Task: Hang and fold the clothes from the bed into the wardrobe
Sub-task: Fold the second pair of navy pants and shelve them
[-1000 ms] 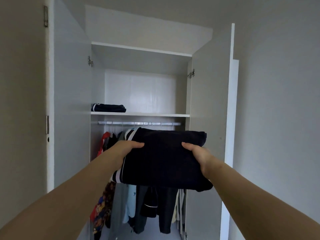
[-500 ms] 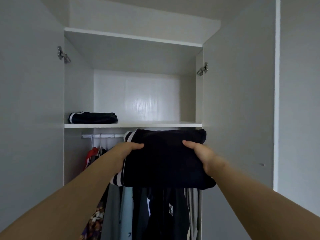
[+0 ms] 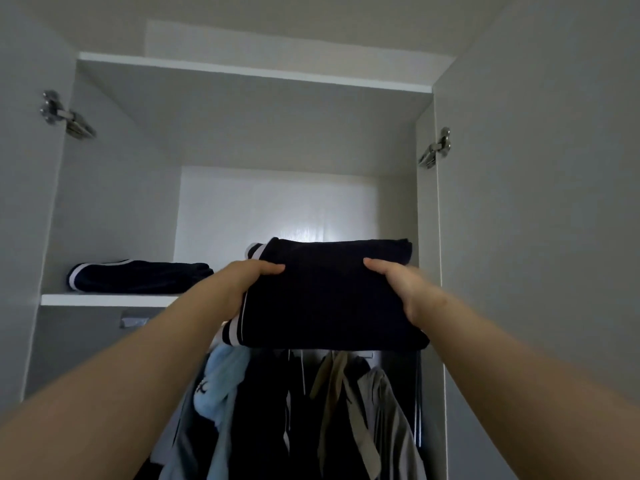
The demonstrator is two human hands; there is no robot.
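Squarely from both sides, a folded dark garment point(image 3: 329, 299) is gripped: its striped left edge is clamped by the left hand point(image 3: 249, 282) and its right edge by the right hand point(image 3: 398, 285). Each thumb is laid on top, and the fingers are hidden beneath. The bundle is held level in the middle of the frame, with its far edge at about the height of the wardrobe shelf point(image 3: 104, 300). Whether it touches the shelf cannot be told. A second folded garment point(image 3: 138, 277) lies on that shelf at centre left, and hanging clothes point(image 3: 346, 410) fill the lower centre. For a neat placement, the bundle is best kept flat and slid onto the shelf beside the other pile. It should be released only once its weight is borne by the board, so that the folds are not dragged open.
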